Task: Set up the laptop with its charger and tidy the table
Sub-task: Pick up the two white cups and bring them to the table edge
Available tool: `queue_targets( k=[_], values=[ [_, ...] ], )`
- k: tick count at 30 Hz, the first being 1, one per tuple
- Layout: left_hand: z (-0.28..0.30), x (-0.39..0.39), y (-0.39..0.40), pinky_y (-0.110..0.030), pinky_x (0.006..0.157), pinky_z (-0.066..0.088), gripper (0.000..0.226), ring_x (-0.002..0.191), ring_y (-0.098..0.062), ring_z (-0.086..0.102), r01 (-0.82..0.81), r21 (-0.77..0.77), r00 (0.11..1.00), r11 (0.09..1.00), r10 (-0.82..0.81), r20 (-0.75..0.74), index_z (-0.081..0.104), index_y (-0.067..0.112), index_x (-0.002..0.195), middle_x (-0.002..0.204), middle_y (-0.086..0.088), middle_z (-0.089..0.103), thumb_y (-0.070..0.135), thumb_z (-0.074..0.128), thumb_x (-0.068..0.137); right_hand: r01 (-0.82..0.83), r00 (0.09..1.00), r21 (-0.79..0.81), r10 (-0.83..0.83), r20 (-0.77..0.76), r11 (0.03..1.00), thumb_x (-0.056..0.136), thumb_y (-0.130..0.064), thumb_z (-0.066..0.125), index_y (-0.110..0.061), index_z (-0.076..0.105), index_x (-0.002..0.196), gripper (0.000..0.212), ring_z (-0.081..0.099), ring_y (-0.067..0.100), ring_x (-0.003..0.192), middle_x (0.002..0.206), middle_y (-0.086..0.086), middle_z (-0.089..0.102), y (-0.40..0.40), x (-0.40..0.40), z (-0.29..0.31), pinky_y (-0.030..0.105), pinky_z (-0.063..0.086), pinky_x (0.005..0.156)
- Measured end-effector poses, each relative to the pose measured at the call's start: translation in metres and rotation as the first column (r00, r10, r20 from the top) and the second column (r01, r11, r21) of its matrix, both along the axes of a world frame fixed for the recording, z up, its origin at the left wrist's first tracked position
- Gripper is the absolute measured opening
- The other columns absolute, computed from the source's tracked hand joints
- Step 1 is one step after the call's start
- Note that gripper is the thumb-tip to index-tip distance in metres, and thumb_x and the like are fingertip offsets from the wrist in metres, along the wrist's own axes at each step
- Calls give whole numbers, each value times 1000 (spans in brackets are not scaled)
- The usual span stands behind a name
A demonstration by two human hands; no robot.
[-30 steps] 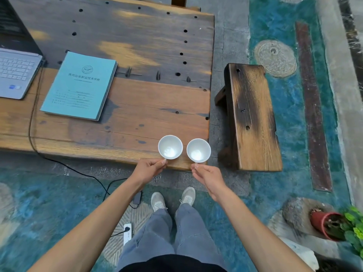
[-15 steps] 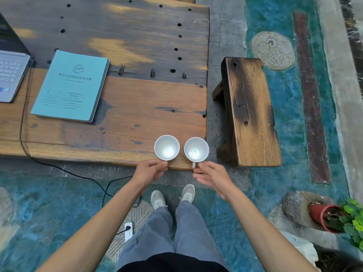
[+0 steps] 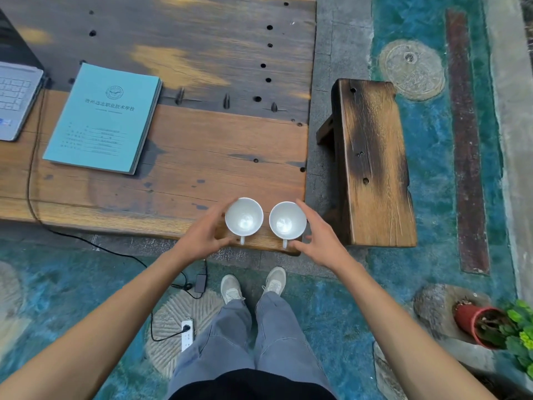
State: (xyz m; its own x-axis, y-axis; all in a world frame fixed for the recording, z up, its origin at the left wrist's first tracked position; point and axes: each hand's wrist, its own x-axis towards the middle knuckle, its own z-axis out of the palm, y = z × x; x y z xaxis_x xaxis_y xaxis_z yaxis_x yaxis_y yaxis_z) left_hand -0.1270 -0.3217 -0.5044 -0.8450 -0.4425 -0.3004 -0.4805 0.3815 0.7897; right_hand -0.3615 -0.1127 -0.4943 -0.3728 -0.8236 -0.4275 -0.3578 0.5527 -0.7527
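Two white ceramic cups at the near right corner of a worn plank table, an open hand on either side.

The left white ceramic cup point(image 3: 244, 216) and the right white ceramic cup point(image 3: 287, 220) stand upright, side by side and just apart, mouths up, each small handle pointing toward the person. The left hand point(image 3: 203, 234) and right hand point(image 3: 320, 237) flank them with fingers spread and relaxed, gripping nothing; whether fingertips touch the rims is hard to tell. The silver laptop point(image 3: 16, 102) lies open at the far left edge, beside a teal paper booklet point(image 3: 104, 117) whose long axis runs away from the person, tilted slightly right. A black charger cable point(image 3: 31, 180) drops off the weathered wooden table point(image 3: 202, 157) to a white power strip point(image 3: 187, 335) on the blue-green painted floor. A dark wooden bench point(image 3: 372, 163) stands right of the table, a red flowerpot point(image 3: 473, 324) nearer right.
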Motion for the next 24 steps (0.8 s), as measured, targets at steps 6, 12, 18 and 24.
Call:
queue_targets(
  k=[6,12,18,24],
  values=[
    [1,-12,-16,-39,103,48,84,123,-1,46,64,-39,998,997,-65,-24,38,26,150,141,16,44,16,82,80,45,999,-26,-45,6,999,80,-16,86,-31,35,156,92,37,4,134,159,-6,40,-7,-2,1,39,54,103],
    [0,-14,-21,-31,97,48,77,116,0,48,82,-50,995,995,-85,-50,43,24,147,135,13,49,8,80,81,73,997,-43,-73,18,996,79,-15,87,-31,39,152,88,42,3,127,154,-8,43,-11,3,-2,28,55,95],
    [-2,-12,-22,-14,88,46,77,114,-1,49,45,-48,997,998,-48,-58,42,29,146,137,14,48,10,80,82,97,995,-47,-95,35,994,78,-12,87,-32,42,150,87,43,4,127,151,-8,45,-17,7,-2,30,56,97],
    [2,-9,-24,-27,92,51,76,117,-6,51,36,-63,998,997,-39,-53,44,25,146,138,14,48,15,81,81,100,994,-44,-98,39,994,78,-12,87,-33,42,149,86,43,4,128,148,-12,46,-17,10,1,34,56,99]
  ],
)
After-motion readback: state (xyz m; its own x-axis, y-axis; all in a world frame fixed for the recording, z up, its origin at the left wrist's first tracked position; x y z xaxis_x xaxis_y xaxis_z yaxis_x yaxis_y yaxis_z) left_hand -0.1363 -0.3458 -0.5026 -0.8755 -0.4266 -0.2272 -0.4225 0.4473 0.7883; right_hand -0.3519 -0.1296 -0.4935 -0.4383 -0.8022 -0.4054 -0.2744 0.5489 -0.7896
